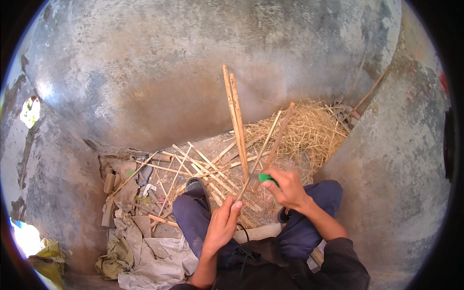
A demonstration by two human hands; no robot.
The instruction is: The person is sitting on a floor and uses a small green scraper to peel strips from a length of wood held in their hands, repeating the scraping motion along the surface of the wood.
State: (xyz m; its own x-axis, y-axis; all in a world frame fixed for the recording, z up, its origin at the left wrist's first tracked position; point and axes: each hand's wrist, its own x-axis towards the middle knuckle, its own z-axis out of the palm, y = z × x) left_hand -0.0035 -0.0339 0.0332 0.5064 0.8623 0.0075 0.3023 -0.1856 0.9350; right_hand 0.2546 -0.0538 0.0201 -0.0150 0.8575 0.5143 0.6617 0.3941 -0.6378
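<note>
My left hand [223, 222] is closed around the lower end of a thin wooden stick [268, 136], which slants up and away to the right. Just right of it, my right hand [286, 189] is closed on a small green object [267, 179], close against the stick. The fingers hide most of this object, so its kind does not show. Behind the hands, two long split sticks [233, 104] stand tilted against the wall. A thicker brown stick [281, 134] leans beyond my right hand.
Pale cut strips [208, 169] lie crossed on the ground ahead. A heap of dry straw [309, 129] fills the far right corner. Crumpled sacking [157, 261] lies at the near left, beside wood scraps [110, 183]. Grey walls [193, 58] rise around my bent legs.
</note>
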